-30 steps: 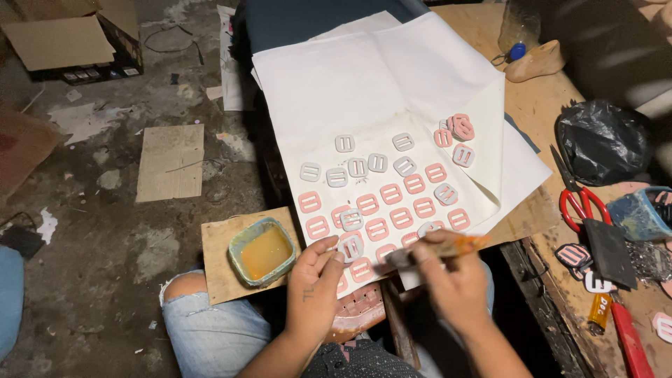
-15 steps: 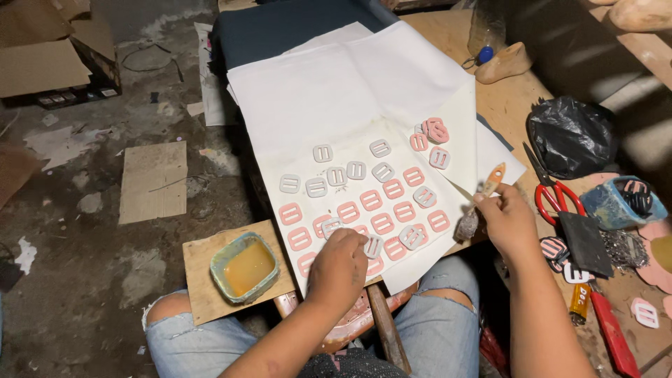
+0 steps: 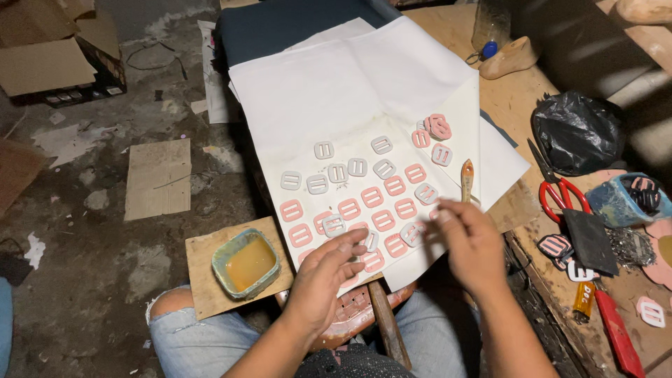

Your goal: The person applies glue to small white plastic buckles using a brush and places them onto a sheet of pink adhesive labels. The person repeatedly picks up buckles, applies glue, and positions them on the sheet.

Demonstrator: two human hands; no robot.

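Note:
Rows of small pink and white buckle-shaped pieces (image 3: 364,192) lie on a white paper sheet (image 3: 329,84) spread over my lap. My left hand (image 3: 325,276) rests on the sheet's near edge, its fingertips touching a white piece (image 3: 369,241). My right hand (image 3: 469,241) hovers over the right end of the rows, fingers loosely together above a white piece (image 3: 413,232). A small wooden-handled brush (image 3: 467,175) lies on the paper just beyond that hand, apart from its fingers. Further away on the sheet, several more pink pieces (image 3: 437,127) sit in a small pile.
A green dish of yellowish liquid (image 3: 245,262) stands on a cardboard square (image 3: 203,287) on my left knee. On the bench to the right are red-handled scissors (image 3: 560,192), a black bag (image 3: 577,129), a blue tub (image 3: 619,199) and a wooden shoe last (image 3: 511,59). Cardboard scraps (image 3: 159,175) litter the floor.
My right hand carried the brush out to the right, then came back over the pieces without it. The brush now lies on the paper. My left hand stayed at the near edge.

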